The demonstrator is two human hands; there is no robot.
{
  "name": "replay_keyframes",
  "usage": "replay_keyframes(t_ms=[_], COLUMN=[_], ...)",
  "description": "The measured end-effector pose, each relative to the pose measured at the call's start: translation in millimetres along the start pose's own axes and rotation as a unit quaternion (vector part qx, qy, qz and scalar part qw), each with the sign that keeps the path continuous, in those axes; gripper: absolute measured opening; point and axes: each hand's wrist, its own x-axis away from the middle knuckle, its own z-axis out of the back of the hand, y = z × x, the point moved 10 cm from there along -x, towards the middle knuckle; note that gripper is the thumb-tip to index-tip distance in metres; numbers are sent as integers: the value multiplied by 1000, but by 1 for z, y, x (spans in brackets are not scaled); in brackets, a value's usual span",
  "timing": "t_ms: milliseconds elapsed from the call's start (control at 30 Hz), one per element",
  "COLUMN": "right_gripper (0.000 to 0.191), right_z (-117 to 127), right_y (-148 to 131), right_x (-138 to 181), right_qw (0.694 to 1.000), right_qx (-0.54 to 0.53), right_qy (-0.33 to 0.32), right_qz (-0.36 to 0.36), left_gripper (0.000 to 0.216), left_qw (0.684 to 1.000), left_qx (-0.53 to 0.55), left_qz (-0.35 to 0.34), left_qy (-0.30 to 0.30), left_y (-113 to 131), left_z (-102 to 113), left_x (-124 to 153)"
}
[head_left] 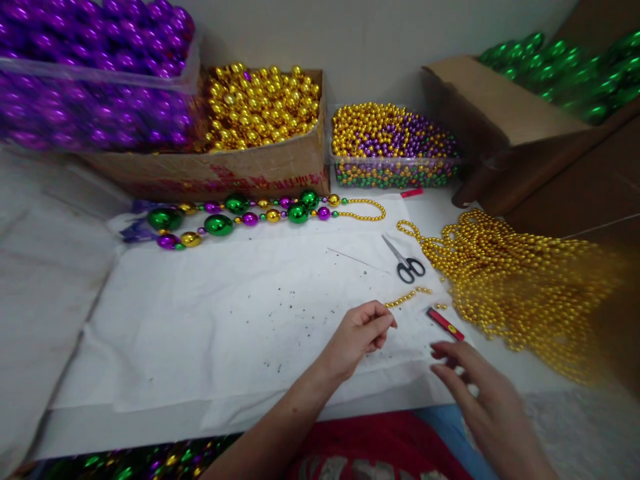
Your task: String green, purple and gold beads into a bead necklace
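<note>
My left hand (361,335) rests on the white paper (225,320) with its fingers curled into a pinch. What the pinch holds, if anything, is too small to see. A short gold bead strand (406,297) lies just beyond its fingertips. My right hand (473,383) hovers low at the paper's near right corner, somewhat blurred, with its fingers stretched out and nothing in them. A red lighter (445,323) lies just past its fingertips.
Black-handled scissors (406,264) and a thin needle or wire (357,260) lie further back. A heap of gold bead strands (525,293) fills the right. A finished purple, green and gold necklace (240,217) lies before boxes of purple balls (95,73), gold balls (260,103), mixed beads (393,143) and green balls (560,67).
</note>
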Motion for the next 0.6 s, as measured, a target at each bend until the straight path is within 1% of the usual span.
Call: replay_keyframes(t_ms=[67, 100, 167, 233, 333, 433, 467, 533, 600], right_gripper=[27, 24, 20, 22, 25, 29, 31, 36, 41], right_z=[-34, -45, -56, -59, -52, -32, -24, -12, 4], right_y=[-28, -38, -45, -42, -27, 3, 15, 40, 64], right_x=[-17, -23, -30, -32, -29, -19, -13, 7, 33], right_qw=[1000, 999, 999, 999, 995, 984, 978, 960, 948], right_qx=[-7, -3, 6, -9, -77, -139, -157, -191, -188], right_qy=[-21, -21, -21, -28, -56, -71, -83, -138, -177], right_qz=[18, 27, 35, 29, -10, -85, -112, -153, -187], left_gripper=[21, 20, 19, 19, 20, 22, 23, 25, 24], left_qw=[999, 999, 999, 999, 999, 997, 996, 993, 991], left_qx=[-32, -42, -48, -39, -24, -36, -42, -45, -36], left_qz=[0, 0, 1, 4, -13, -42, -50, -63, -77], left_qy=[-3, -3, 4, 9, 17, 52, 67, 92, 104], left_y=[-1, -2, -5, -8, -8, 0, 3, 11, 20], left_z=[-4, -5, -3, -1, 4, 18, 24, 35, 43], left_x=[3, 5, 8, 9, 8, 5, 5, 4, 3])
